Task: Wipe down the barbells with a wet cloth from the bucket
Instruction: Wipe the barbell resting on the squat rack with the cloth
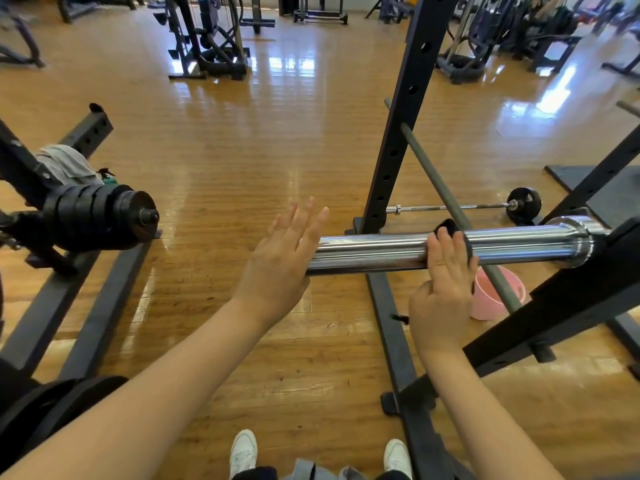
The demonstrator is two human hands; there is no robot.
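**Cloth on the barbell sleeve, free hand at its end**

The right hand presses a dark cloth over the chrome sleeve of the barbell, fingers draped across the top and the cloth wrapped partly round the metal. The left hand is released, fingers straight and spread, at the open end of the sleeve; whether the palm touches the metal I cannot tell. The barbell rests in the black rack, its sleeve sticking out towards the left. The pink bucket stands on the wooden floor just below and behind the right hand, beside the rack's base rail.

The wipe looks under way, with the stretch nearest the collar and the far side of the sleeve likely still to do. The sleeve probably spins on its shaft, so a firm stroke could roll it under the cloth instead of cleaning it. Drips from a wet cloth could make the glossy floor slippery near the white shoes. A second barbell lies on the floor beyond the rack, seemingly untouched.
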